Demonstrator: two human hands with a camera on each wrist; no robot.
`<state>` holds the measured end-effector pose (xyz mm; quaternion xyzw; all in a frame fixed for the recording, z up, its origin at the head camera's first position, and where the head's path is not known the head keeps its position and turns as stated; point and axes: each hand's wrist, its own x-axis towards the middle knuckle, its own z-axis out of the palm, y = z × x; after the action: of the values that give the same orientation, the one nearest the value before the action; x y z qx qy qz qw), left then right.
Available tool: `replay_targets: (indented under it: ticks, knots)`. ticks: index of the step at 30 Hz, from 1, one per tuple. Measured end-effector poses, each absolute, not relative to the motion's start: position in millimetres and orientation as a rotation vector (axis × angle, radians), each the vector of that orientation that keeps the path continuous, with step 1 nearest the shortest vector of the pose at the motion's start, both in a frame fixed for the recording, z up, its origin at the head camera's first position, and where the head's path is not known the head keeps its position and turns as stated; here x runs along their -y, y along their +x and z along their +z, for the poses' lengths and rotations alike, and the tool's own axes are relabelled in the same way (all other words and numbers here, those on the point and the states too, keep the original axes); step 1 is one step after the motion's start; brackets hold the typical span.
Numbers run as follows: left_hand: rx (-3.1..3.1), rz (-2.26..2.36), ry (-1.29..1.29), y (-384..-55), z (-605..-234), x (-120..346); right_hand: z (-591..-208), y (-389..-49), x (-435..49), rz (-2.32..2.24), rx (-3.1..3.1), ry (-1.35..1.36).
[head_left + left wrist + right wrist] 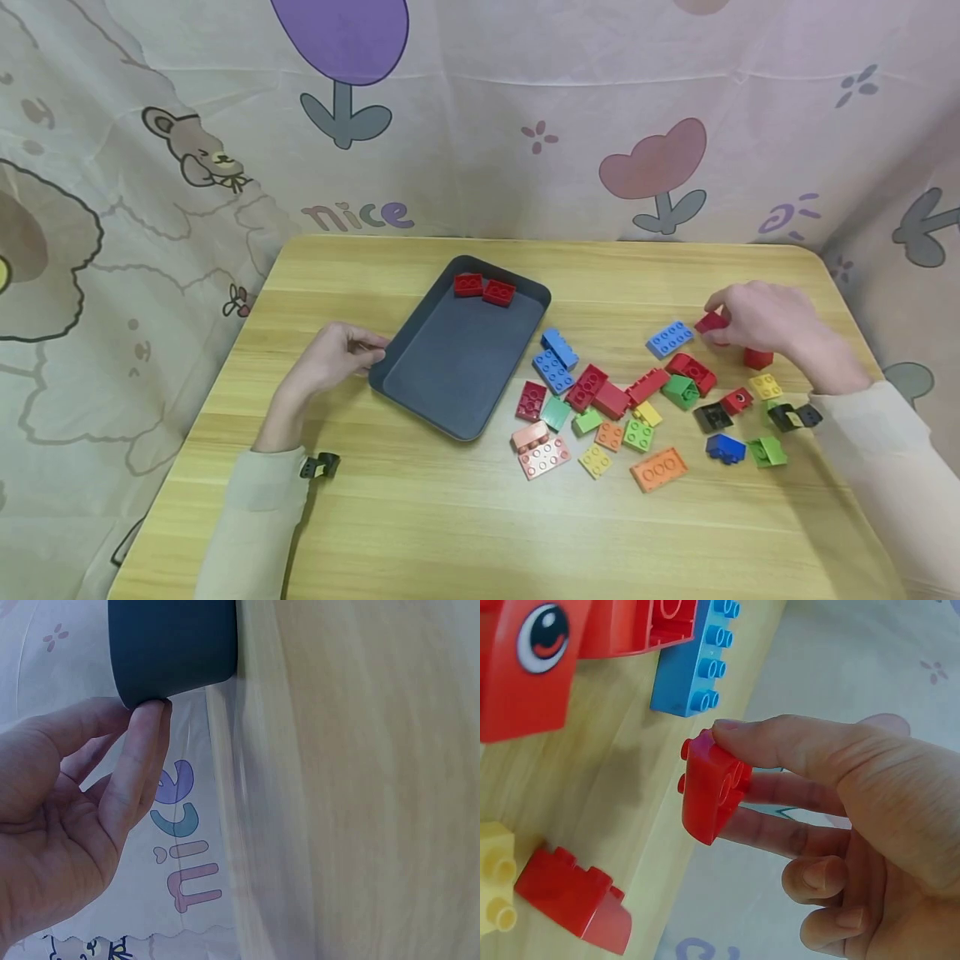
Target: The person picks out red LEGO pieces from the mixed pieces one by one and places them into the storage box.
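Observation:
In the head view my left hand (335, 357) is at the left side of a dark grey tray (406, 335). Its fingertips touch the outer wall near the corner, and in the left wrist view the fingers are fairly straight against the tray (176, 649). Two red bricks (468, 285) lie at the tray's far end. Over the table's right side, my right hand (768, 317) pinches a sloped red brick (709, 787) between thumb and fingers; its studs face away from the palm. Another red brick (758, 358) sits under that hand.
Right of the tray, loose bricks in several colours are spread out, among them a blue brick (670, 339), an orange brick (658, 470) and a pink brick (544, 457). A red brick with an eye print (544, 637) shows close in the right wrist view. A printed cloth hangs behind the table.

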<state>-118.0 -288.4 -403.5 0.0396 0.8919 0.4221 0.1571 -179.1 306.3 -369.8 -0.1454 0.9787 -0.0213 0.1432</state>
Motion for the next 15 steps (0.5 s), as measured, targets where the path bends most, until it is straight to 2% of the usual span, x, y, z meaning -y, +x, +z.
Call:
replay_targets:
  ticks: [15]
  knots:
    - [-2.568, 1.183, 0.122, -120.2, -407.8, 291.2, -360.4, -180.3, -284.5, -0.036, -2.856, -0.524]
